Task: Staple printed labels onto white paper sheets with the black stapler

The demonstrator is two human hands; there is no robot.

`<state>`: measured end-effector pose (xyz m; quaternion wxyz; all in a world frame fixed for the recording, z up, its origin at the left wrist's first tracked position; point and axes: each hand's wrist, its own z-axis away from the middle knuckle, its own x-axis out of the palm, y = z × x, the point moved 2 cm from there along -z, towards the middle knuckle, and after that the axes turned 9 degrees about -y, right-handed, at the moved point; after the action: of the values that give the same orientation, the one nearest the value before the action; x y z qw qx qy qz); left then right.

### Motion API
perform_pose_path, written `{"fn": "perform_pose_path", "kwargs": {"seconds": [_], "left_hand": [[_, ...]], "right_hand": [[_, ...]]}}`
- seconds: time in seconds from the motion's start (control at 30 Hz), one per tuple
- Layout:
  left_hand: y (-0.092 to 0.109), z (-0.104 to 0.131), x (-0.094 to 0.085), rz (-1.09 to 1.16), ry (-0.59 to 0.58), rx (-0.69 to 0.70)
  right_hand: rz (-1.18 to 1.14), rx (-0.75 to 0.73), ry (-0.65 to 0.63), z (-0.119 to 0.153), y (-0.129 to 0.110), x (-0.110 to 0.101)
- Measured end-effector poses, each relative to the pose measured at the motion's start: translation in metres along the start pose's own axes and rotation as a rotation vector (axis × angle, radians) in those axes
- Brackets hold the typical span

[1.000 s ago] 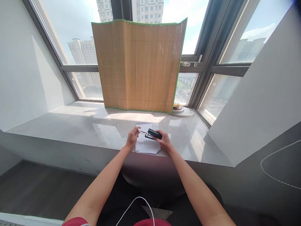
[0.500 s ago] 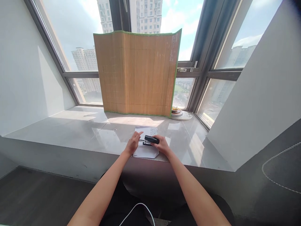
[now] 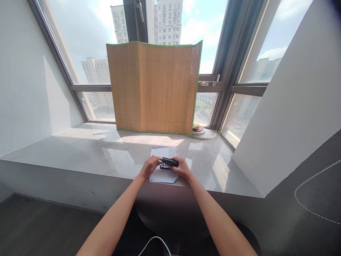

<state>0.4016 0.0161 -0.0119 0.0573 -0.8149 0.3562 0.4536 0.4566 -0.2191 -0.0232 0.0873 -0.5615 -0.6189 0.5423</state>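
A black stapler (image 3: pixel 169 162) is held above sheets of white paper (image 3: pixel 163 176) on the sill. My right hand (image 3: pixel 182 168) grips its right end, fingers wrapped round it. At its left end, the closed fingers of my left hand (image 3: pixel 150 166) touch the stapler. A gap with some bright metal shows between the black upper arm and the lower part. What lies between the left fingertips is too small to make out. Dark print covers the paper's upper right corner.
A bamboo mat (image 3: pixel 156 89) with green edging stands against the window behind the sill (image 3: pixel 87 153). Stacked plates (image 3: pixel 201 132) sit at its right. Small bits (image 3: pixel 129 153) lie left of the paper. A white cable (image 3: pixel 155 238) loops below, near my lap.
My left hand has moved in against the stapler's left end. The bright metal piece that stuck out towards it no longer shows there. The view has tilted up slightly.
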Motion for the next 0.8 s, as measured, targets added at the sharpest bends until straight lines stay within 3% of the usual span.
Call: {"fn": "perform_pose_path", "kwargs": {"seconds": [0.23,0.43,0.8], "left_hand": [[-0.0029,-0.0002,0.0006,0.076,0.022,0.000],[-0.0006,-0.0037,-0.0026,-0.018,0.006,-0.057],[-0.0044,-0.0048,0.0043,0.086,-0.155,-0.069]], "right_hand": [[-0.011,0.025,0.036,0.0001,-0.0009,-0.0028],[0.001,0.016,0.043,-0.0002,0.0007,-0.0030],[0.021,-0.003,0.028,-0.0001,0.0004,-0.0035]]}}
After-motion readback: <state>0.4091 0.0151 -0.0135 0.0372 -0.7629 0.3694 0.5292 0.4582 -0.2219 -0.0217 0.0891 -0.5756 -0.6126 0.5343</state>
